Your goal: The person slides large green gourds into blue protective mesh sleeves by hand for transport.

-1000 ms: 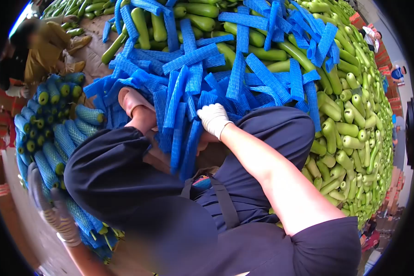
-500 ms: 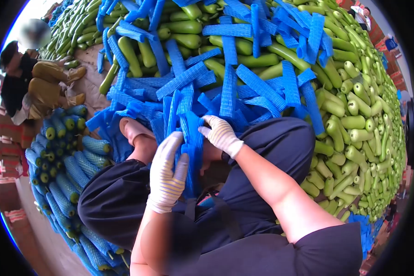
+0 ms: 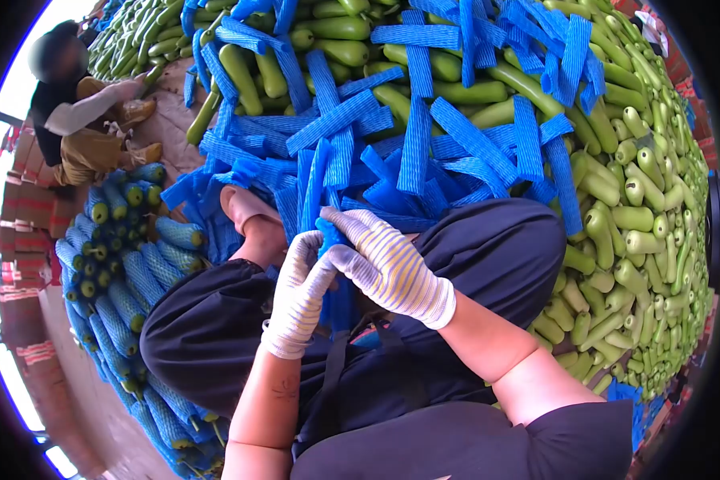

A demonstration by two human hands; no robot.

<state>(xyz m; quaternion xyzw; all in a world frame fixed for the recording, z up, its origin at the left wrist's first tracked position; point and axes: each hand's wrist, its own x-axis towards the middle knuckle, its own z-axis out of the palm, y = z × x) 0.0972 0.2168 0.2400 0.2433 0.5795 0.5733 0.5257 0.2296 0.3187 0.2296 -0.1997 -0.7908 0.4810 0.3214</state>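
Observation:
Both hands wear striped white gloves and meet above the lap. My left hand [image 3: 298, 292] pinches the lower end of a blue foam net sleeve [image 3: 330, 234] from the left. On the right side of that sleeve, my right hand [image 3: 388, 260] closes its fingers and thumb on the same end. Many flat blue net sleeves [image 3: 416, 144] lie loosely piled just beyond the hands. Long green gourds [image 3: 340, 52] show beneath and behind them. At the left, several gourds in blue netting [image 3: 140, 276] are stacked with their ends showing.
A large heap of pale green gourds [image 3: 640, 232] spreads along the right. Another person [image 3: 88, 120] sits at the upper left, an arm reaching to the gourds there. Stacked cartons [image 3: 32, 200] stand at the left edge. Crossed legs in dark trousers [image 3: 496, 248] flank the hands.
My right hand has come down and left to the sleeve, and my left hand has closed on it. The other person's arm now reaches out. The view has shifted slightly.

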